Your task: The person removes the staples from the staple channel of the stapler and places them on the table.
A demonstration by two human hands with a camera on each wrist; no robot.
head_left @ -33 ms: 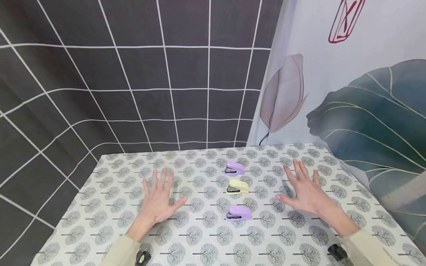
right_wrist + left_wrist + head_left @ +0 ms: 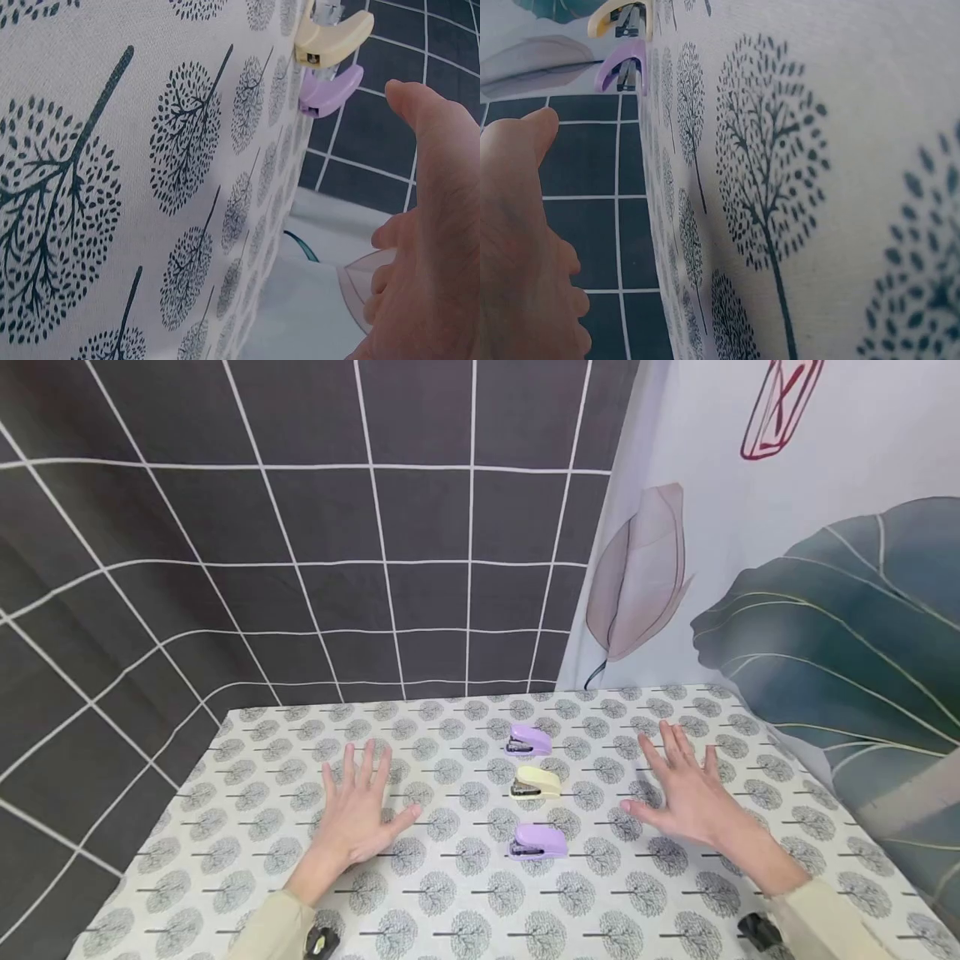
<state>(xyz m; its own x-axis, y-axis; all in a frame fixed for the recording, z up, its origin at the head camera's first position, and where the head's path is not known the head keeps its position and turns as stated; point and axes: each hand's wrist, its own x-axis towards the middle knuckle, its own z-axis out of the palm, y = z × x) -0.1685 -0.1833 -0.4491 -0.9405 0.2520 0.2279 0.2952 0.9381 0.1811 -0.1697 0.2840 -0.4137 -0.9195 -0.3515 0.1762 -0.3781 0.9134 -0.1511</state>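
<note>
Three small staplers stand in a column on the patterned cloth in the head view: a purple one [image 2: 529,740] at the back, a cream-yellow one [image 2: 537,783] in the middle and another purple one [image 2: 538,842] nearest me. Their jaw ends point left. My left hand [image 2: 356,814] is spread to the left of them, holding nothing. To their right, my right hand [image 2: 686,797] is also spread, fingers apart and empty. The right wrist view shows the yellow stapler [image 2: 336,39] and a purple stapler [image 2: 331,91] beyond the thumb.
A white cloth with grey tree prints [image 2: 472,893] covers the table. Behind it hangs a dark curtain with white grid lines [image 2: 420,593]. A pale curtain with leaf prints [image 2: 652,410] hangs at the right. Dark wrist devices [image 2: 322,941] sit at both sleeves.
</note>
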